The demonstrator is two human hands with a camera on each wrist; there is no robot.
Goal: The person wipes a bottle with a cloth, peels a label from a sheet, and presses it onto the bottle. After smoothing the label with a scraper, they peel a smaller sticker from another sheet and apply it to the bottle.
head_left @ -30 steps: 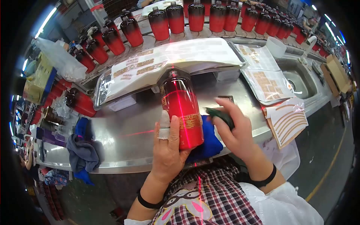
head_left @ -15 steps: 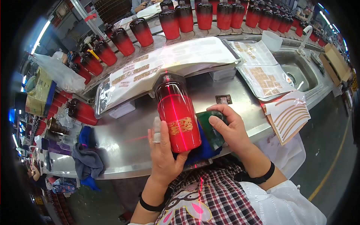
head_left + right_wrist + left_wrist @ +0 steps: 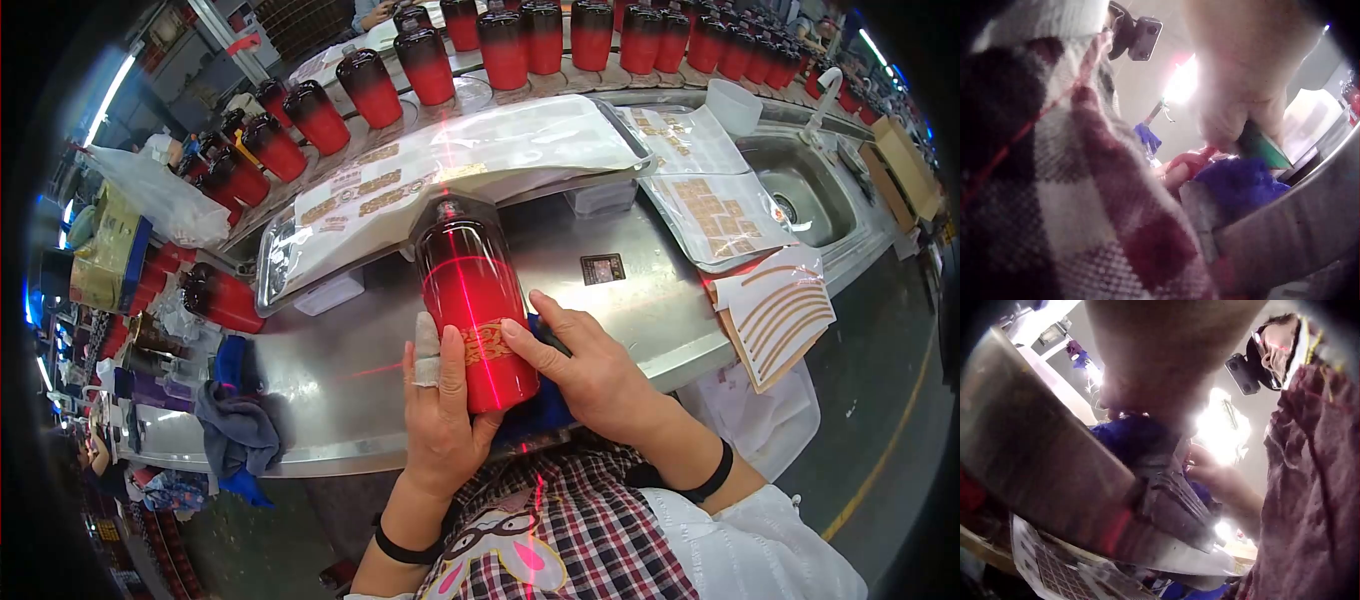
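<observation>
A red bottle (image 3: 478,300) with a black shoulder lies tilted, its neck toward the paper-covered tray and its base toward the person. My left hand (image 3: 440,425) holds it low on the left, a wrapped finger along its side and the thumb near the base. A gold patterned decal (image 3: 487,343) crosses the bottle's lower part. My right hand (image 3: 605,385) touches the decal's right end with its thumb. In that same hand is a flat green scraper (image 3: 1266,150), mostly hidden by the fingers in the head view. Beneath the bottle lies a blue cloth (image 3: 1235,184).
Behind the bottle stands a tray (image 3: 270,275) covered with paper and decals. More decal sheets (image 3: 715,215) lie right, near a sink (image 3: 800,190). Red-and-black bottles (image 3: 500,50) line the back. A grey cloth (image 3: 238,425) hangs over the left edge; a small dark card (image 3: 603,268) lies on the metal table.
My right hand has come left from beside the bottle, and its thumb now touches the decal. The green scraper has become mostly hidden. Since a second ago the decal has shifted leftward round the bottle.
</observation>
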